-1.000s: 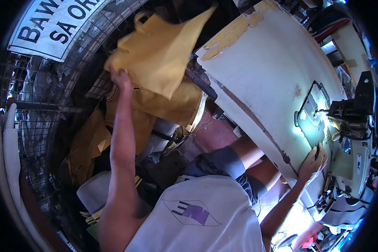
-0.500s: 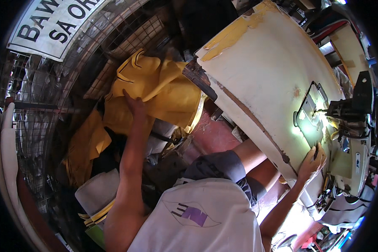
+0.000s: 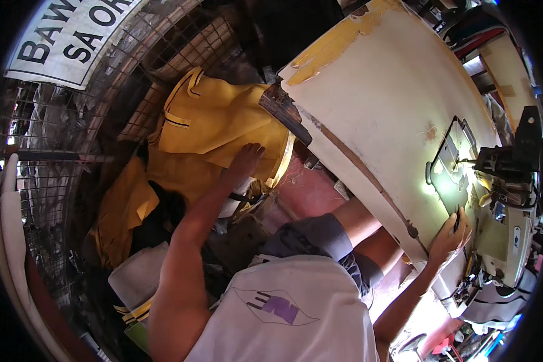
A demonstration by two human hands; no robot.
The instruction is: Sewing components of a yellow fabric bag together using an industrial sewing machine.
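— Now that the yellow garment [image 3: 223,130] no longer hangs lifted in the air, where is it?
— Down on the heap of yellow cloth beside the wire mesh [image 3: 72,151], left of the sewing table [image 3: 368,102].
— And the hands?
— Left hand [image 3: 244,161] rests flat on it, fingers spread, gripping nothing. Right hand [image 3: 451,234] presses on the table edge by the sewing machine [image 3: 504,199], also unclenched.
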